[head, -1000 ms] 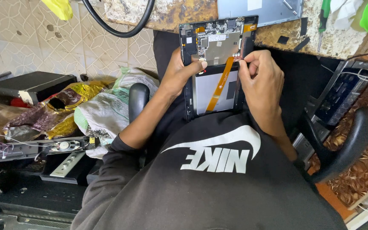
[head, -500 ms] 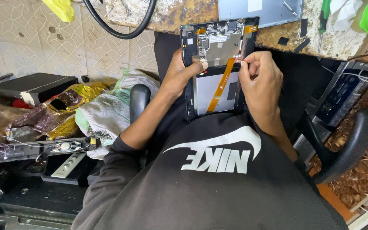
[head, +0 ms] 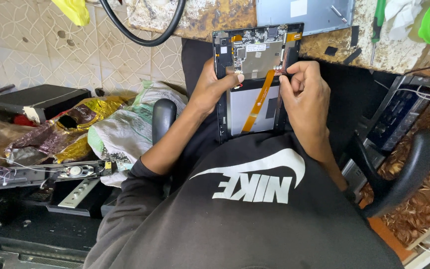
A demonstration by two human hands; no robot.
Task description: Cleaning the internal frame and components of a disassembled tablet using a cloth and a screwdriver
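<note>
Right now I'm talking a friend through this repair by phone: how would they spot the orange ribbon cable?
Find the opened tablet held upright between the left hand and right hand, against the worktop edge. The orange ribbon cable runs diagonally from the metal shield down across the grey battery panel, the only bright strip there.

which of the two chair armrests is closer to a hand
The left armrest: it sits right beside the left hand and forearm. The right armrest lies well off from the right hand.

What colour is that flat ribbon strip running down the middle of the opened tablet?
Orange. The ribbon cable runs diagonally across the opened tablet, clearest in the head view.
</note>
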